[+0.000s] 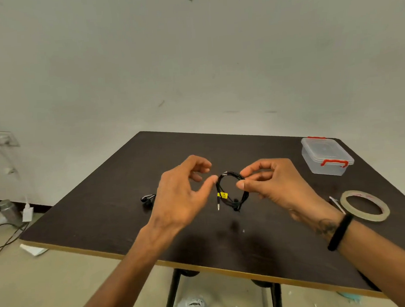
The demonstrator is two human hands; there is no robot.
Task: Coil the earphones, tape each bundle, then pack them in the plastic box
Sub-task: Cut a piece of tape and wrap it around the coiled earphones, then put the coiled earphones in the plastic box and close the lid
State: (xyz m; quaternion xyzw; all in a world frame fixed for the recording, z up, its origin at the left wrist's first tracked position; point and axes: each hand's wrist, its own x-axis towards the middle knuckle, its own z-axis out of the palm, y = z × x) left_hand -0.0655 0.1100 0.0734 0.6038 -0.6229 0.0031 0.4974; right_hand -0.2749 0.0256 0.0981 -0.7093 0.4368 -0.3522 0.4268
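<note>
A black earphone cable coiled into a ring [230, 192], with a yellow tag and a silver plug hanging down, is held above the dark table [129, 218]. My right hand [270, 184] pinches the ring's upper right side between thumb and fingers. My left hand [182, 190] is beside the ring on the left, fingers curved, its thumb tip touching the coil's upper left. A second black earphone [148, 199] lies on the table behind my left hand, partly hidden. The clear plastic box [326, 156] with red clips stands closed at the back right. A tape roll [364, 205] lies at the right.
A small white strip [335, 202] lies just left of the tape roll. The table's near edge runs below my forearms. On the floor at the left are a charger with a cable [27, 213] and a metal can [7, 210].
</note>
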